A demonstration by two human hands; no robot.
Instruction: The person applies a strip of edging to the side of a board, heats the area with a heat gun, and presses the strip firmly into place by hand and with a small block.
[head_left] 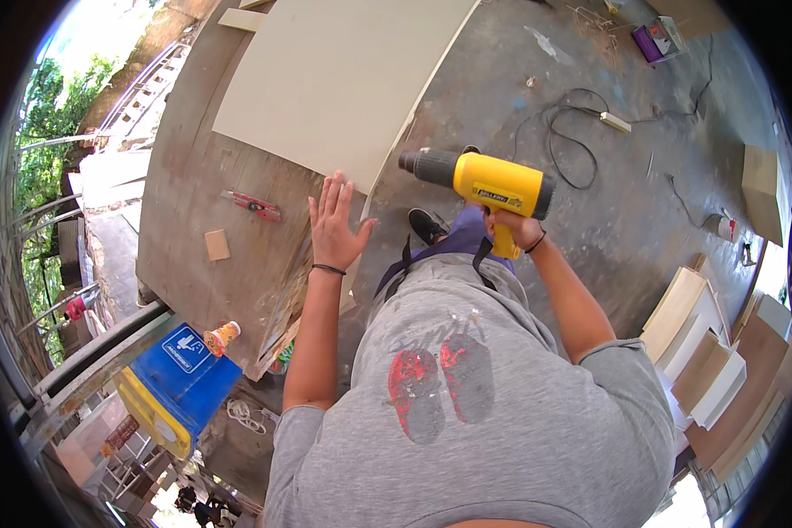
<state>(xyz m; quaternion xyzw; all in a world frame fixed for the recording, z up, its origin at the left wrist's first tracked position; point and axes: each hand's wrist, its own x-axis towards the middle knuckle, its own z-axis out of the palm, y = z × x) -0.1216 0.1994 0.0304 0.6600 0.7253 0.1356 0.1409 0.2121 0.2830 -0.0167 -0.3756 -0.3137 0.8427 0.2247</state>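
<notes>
The right hand (517, 231) grips the yellow heat gun (502, 183) right of the pale panel (334, 88), barrel pointing left; the left hand (336, 231), nearer the panel, is spread at its near edge.

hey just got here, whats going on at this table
A person's right grip holds a yellow heat gun by its handle, dark nozzle pointing left, toward the edge of a pale panel on a wooden table. The left grip is open at the panel's near corner. A red hand tool and small tan piece lie on the table.
</notes>
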